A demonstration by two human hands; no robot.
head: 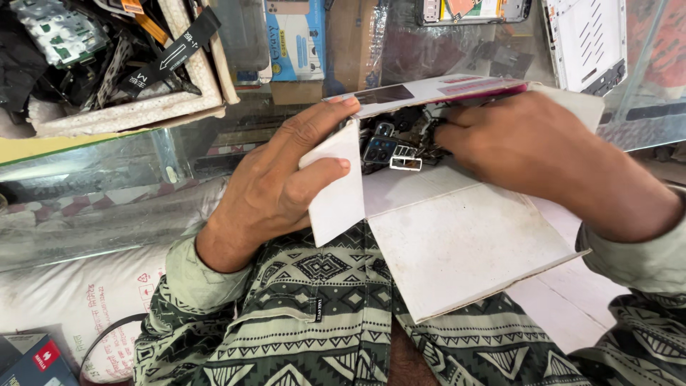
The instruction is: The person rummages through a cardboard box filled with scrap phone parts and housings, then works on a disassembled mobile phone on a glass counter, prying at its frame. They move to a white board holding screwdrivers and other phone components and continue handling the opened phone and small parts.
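I hold a white cardboard box open against my chest. My left hand grips its left end flap, fingers over the top edge and thumb on the flap. My right hand reaches into the box, its fingertips buried among several small dark phone parts such as camera modules and metal frames. What the right fingers hold is hidden. The box lid folds down toward me.
A glass counter runs behind the box. On it at the top left sits a foam tray of circuit boards and flex cables. Small cartons stand at top centre, a white perforated panel at top right. A white sack lies lower left.
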